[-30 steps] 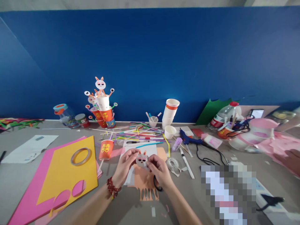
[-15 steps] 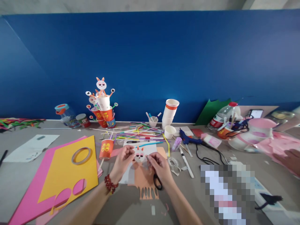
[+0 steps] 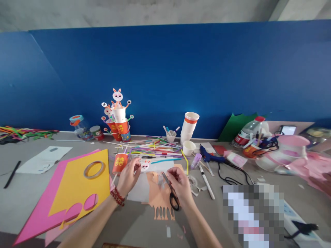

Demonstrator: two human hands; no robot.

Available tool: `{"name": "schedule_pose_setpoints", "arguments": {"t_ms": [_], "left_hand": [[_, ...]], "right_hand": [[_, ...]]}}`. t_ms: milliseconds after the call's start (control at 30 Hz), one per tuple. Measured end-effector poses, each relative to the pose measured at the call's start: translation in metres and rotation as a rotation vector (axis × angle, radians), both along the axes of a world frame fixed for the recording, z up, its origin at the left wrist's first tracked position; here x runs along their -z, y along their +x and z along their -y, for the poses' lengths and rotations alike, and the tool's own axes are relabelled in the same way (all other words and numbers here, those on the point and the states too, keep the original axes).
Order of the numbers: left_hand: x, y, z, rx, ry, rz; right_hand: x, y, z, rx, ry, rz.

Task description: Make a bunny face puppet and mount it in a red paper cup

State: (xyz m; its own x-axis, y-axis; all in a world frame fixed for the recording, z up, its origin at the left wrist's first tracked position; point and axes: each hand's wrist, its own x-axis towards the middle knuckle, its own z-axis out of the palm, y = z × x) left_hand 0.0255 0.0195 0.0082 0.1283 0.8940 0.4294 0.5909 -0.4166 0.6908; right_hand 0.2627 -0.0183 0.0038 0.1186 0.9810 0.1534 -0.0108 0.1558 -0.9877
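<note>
A small white paper rabbit face (image 3: 145,166) with orange ears and dark eyes shows at the fingertips of my left hand (image 3: 129,177). Those fingers are closed at its left edge, and the face tilts away from me. Over the orange paper (image 3: 160,193), which has cut-out loops at its near edge, is my right hand (image 3: 179,182), thumb and forefinger together. What they pinch, if anything, is too small to make out. Black-handled scissors (image 3: 174,202) lie on that paper, their blades just left of my right thumb. White paper (image 3: 138,187) is underneath too.
Left are yellow card (image 3: 74,182) and a tape roll (image 3: 93,169); rabbit-topped cups (image 3: 121,126) stand behind. Straws (image 3: 155,146), stacked white cups (image 3: 189,128) and a blue glue gun (image 3: 209,155) with its cord are ahead. Another person's hand (image 3: 322,182) is far right.
My hands have moved apart. My left hand carries the rabbit face leftward, and my right hand has left the face and shifted right, uncovering the scissor blades. The camera view has tilted slightly.
</note>
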Motion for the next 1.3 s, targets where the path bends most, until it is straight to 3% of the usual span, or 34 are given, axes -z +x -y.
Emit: {"name": "schedule_pose_setpoints", "arguments": {"t_ms": [333,500,633,700,800,900,1067,1167,1300], "left_hand": [[0.009,-0.007,0.003,-0.006,0.220,-0.492],[0.020,0.004,0.007,-0.002,0.242,-0.579],[0.012,0.002,0.010,0.020,0.255,-0.566],[0.001,-0.010,0.006,-0.049,0.302,-0.522],[-0.012,-0.035,-0.007,-0.367,0.365,-0.417],[-0.010,-0.059,-0.021,-0.501,0.244,-0.411],[0.009,-0.072,-0.028,-0.512,-0.074,-0.345],[0.012,-0.070,-0.029,-0.486,-0.079,-0.322],[0.005,-0.067,-0.026,-0.482,-0.013,-0.331]], "right_hand": [[-0.003,-0.002,-0.002,0.010,-0.006,-0.069],[-0.002,-0.002,-0.002,0.020,-0.022,-0.089],[-0.002,-0.001,-0.004,0.050,-0.040,-0.105],[-0.002,-0.001,-0.004,0.065,-0.046,-0.117],[-0.002,0.000,-0.002,0.097,-0.040,-0.145],[-0.001,0.002,-0.001,0.154,-0.018,-0.178],[0.001,0.007,-0.003,0.231,0.009,-0.202],[0.003,0.006,-0.003,0.211,0.002,-0.188],[0.003,0.006,-0.003,0.132,-0.015,-0.147]]}}
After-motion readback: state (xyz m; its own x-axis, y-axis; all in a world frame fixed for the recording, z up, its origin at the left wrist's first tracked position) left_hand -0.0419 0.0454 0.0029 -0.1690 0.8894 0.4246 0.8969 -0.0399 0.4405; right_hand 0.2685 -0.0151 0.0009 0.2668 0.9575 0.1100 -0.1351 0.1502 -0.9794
